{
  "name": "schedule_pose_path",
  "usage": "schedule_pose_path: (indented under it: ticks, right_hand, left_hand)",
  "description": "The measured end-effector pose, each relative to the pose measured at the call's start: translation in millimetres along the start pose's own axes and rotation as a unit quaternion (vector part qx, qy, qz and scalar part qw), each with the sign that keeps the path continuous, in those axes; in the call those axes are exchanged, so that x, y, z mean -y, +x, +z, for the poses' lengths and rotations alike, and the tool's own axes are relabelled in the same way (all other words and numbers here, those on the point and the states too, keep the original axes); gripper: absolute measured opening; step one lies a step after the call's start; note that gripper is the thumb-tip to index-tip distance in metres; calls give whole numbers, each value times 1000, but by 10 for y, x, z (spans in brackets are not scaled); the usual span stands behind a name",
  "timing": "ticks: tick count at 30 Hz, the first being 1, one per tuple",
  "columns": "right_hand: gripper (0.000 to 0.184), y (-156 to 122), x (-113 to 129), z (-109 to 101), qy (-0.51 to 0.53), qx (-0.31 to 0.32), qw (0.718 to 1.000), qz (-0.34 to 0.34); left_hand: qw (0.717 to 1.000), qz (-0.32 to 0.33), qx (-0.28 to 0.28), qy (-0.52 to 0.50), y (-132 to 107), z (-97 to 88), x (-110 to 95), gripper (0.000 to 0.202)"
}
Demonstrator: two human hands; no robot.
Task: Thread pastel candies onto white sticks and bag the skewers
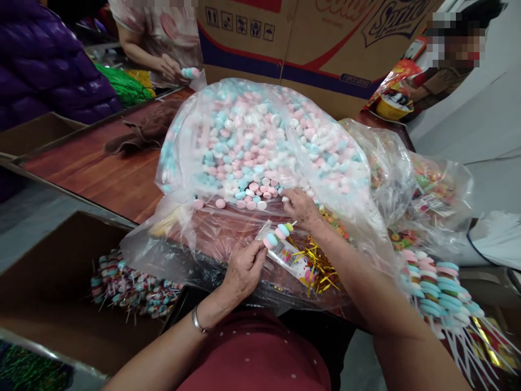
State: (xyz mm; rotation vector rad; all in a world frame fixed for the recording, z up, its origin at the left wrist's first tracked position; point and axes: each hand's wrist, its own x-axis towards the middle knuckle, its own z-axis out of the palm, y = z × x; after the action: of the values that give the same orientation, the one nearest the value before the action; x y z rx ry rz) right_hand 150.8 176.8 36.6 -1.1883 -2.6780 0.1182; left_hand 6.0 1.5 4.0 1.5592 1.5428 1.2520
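Note:
My left hand pinches the lower end of a marshmallow skewer, threaded with pink, blue, white and green pieces; its bare tip points up and right. At the front edge of the marshmallow pile is my right hand, its fingers closed around what looks like a small white marshmallow. A large clear plastic bag, lying open toward me, holds the pink, blue and white marshmallows. Gold twist ties and a printed plastic wrapper lie just below my hands.
A cardboard box at the left contains many skewers. More marshmallow skewers lie at the right. Bags of ring-shaped candy stand behind them. A brown cloth rests on the table. Another person's hand holds a skewer across the table.

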Motion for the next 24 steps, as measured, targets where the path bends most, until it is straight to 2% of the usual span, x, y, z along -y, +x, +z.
schedule_pose_path:
  ticks: [3,6,8,11,14,18,21,24]
  right_hand:
    - [38,113,-38,-27,73,-65,995,14]
    - [37,269,28,-23,99,-77,992,14]
    - [36,344,113,-19,73,-54,996,21]
    - [36,368,243,-29,-17,13,999,37]
    - [33,332,322,-45,-88,65,994,8]
    - [34,312,309,-49,-107,87,990,-29]
    - [32,265,233,-63,-90,91,991,-23]
    - [26,87,150,-100,-88,91,992,-14]
  left_hand:
    - [1000,-5,1,6,-6,-1,-8,24]
    - [1000,-12,6,5,-4,-12,-16,24]
    - [1000,-15,7,9,-1,-16,-18,23]
    - [1000,-13,5,14,-2,-8,-10,23]
    - [1000,-6,6,10,-9,9,6,24]
    - [1000,-7,9,9,-16,18,19,23]
    - [1000,-10,8,6,-15,14,13,24]
    - [1000,-10,9,1,-13,11,3,24]
